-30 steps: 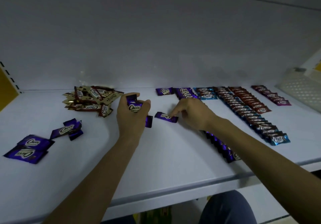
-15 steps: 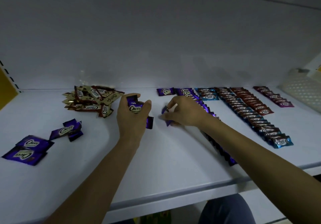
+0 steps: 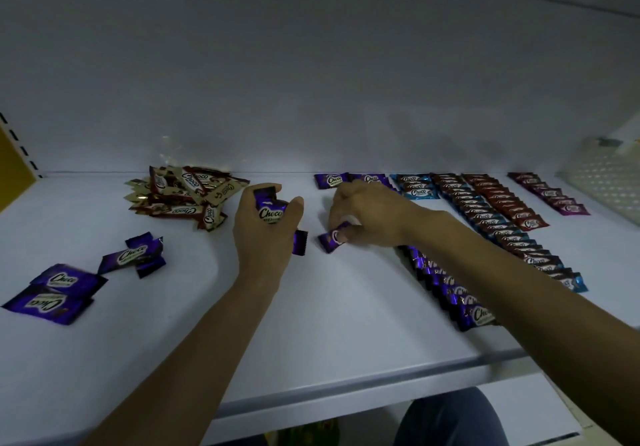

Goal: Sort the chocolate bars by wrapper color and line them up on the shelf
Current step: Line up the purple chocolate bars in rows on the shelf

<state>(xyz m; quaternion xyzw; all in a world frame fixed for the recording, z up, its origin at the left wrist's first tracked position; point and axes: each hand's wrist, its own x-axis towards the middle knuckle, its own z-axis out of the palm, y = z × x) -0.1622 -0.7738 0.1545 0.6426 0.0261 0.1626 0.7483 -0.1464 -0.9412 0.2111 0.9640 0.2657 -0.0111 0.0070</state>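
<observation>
Purple stack (image 3: 270, 211) gripped in left hand (image 3: 266, 234), over middle of shelf (image 3: 346, 314). Single purple bar (image 3: 329, 240) pinched by right hand (image 3: 367, 217), low over shelf. Purple row (image 3: 450, 290) just right, ending near front edge (image 3: 346, 390). Bare shelf seen before both hands.

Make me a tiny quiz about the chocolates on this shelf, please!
1. True or false: the left grip holds blue bars.
2. The loose pile at the back left is: A cream-and-brown, B green, C blue.
3. What does the right grip pinch?
Key: 1 false, it holds purple bars; 2 A; 3 one purple bar.
</observation>
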